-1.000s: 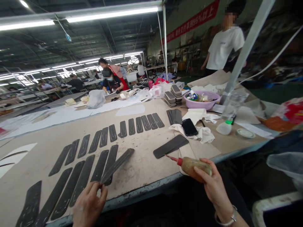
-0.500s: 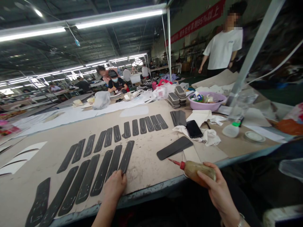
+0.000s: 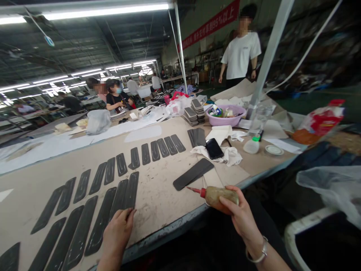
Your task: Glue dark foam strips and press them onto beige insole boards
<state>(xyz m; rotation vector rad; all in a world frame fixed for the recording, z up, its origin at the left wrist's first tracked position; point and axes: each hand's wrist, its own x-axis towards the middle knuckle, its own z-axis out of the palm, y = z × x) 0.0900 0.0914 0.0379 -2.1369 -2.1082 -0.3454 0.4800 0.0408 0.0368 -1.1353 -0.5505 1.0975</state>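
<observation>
The left hand [image 3: 118, 230] is reaching over the near edge of the counter [image 3: 158, 203]. Its fingertips are touching the near end of a glossy dark strip [image 3: 131, 189], but I cannot tell if this grip is pinching the strip or only pressing on it. The strip is lying flat, at the right end of a row which is running along the near edge toward the near left corner. A second row of dark strips [image 3: 145, 154] is lying farther toward the far edge.

The right hand [image 3: 241, 214] is holding a squeeze bottle [image 3: 216, 196] at the near edge; this grip is clamping around the bottle's body. The red nozzle [image 3: 199, 192] is pointing to the left, near some overlapping dry strips [image 3: 193, 174].

Toward the right end of the counter, a phone [image 3: 214, 148] is resting on a white cloth [image 3: 232, 156], and a green-capped bottle [image 3: 252, 146] is standing near a round lid [image 3: 274, 150]. Behind them, a purple basin [image 3: 225, 121] is sitting beside stacked pads [image 3: 191, 117].
</observation>
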